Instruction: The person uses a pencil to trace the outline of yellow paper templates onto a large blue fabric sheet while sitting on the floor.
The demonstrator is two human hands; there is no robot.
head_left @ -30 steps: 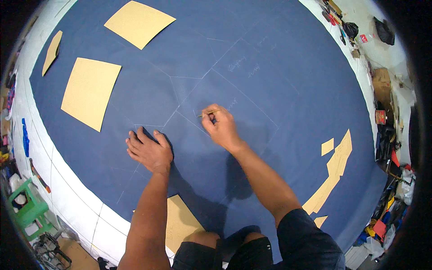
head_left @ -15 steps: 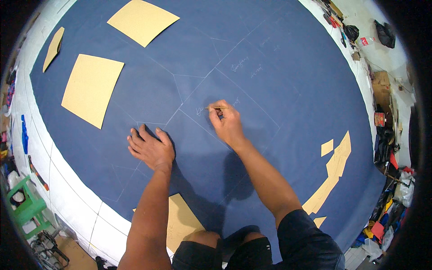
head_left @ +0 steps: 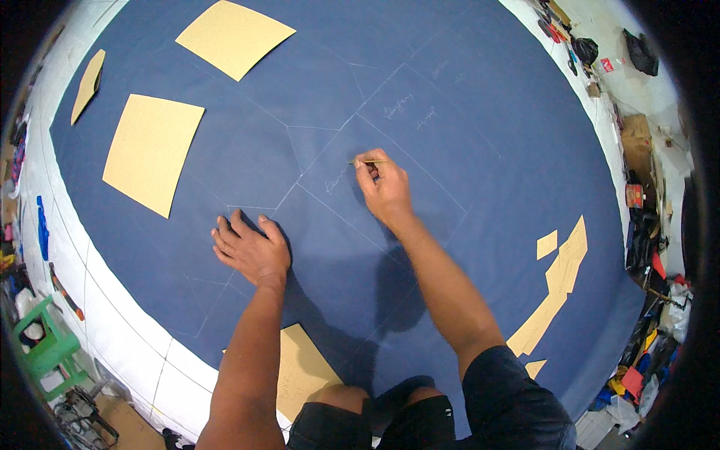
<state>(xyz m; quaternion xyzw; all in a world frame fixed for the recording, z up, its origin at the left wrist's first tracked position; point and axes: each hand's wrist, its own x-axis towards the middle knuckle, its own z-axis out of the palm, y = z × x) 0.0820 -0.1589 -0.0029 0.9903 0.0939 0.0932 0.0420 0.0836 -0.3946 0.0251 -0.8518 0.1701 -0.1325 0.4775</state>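
Writing on blue cloth (head_left: 465,112) | right hand (head_left: 384,187) pinches chalk (head_left: 367,161) | left hand (head_left: 251,247) flat, fingers spread, holds nothing | risk: cloth may slide, marks smear.

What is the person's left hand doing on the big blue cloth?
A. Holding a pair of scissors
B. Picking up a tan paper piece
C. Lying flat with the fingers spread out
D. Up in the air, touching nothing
C: the left hand lies palm down with spread fingers on the blue cloth, while the right hand holds a thin marking stick to the cloth.
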